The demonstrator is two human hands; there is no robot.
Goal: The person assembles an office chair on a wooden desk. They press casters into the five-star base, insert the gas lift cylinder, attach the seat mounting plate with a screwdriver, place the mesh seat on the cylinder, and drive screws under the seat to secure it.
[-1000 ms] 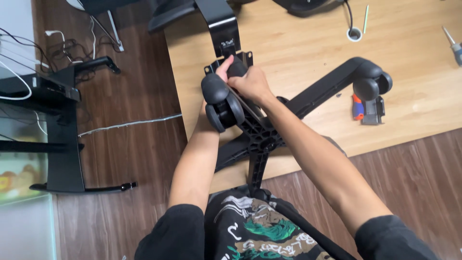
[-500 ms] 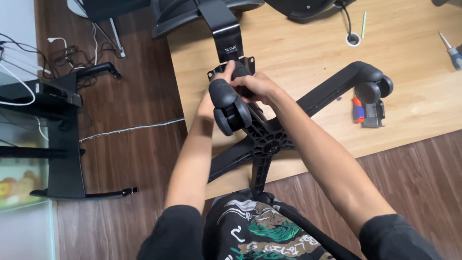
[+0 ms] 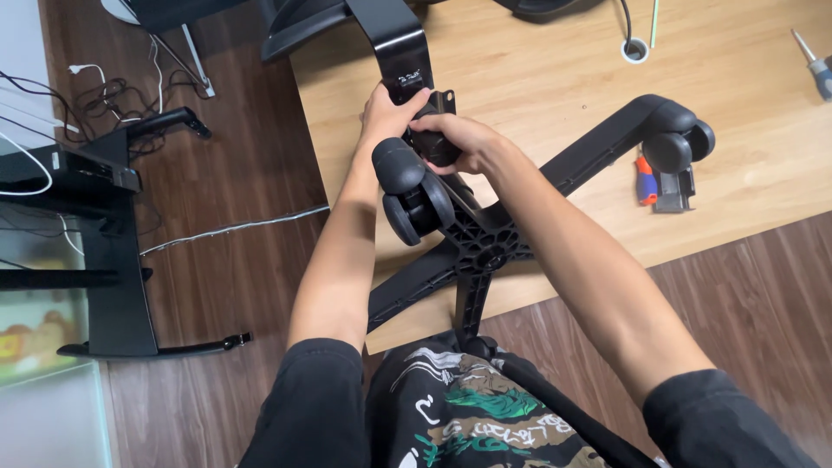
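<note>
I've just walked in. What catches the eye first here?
Both hands, the left hand and right hand, meet over a black caster wheel on a black star-shaped chair base lying on the wooden table. At the right, another caster sits on an arm's end, beside a red-and-blue tool.

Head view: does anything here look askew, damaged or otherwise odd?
Nothing looks damaged or spilled. The black chair base lies wheels-up, half over the wooden table's edge, both hands on a caster. A screwdriver lies loose at the far right.

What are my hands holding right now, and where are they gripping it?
Both the left hand and the right hand grip a black caster wheel at its top, at the end of a chair base arm.
</note>
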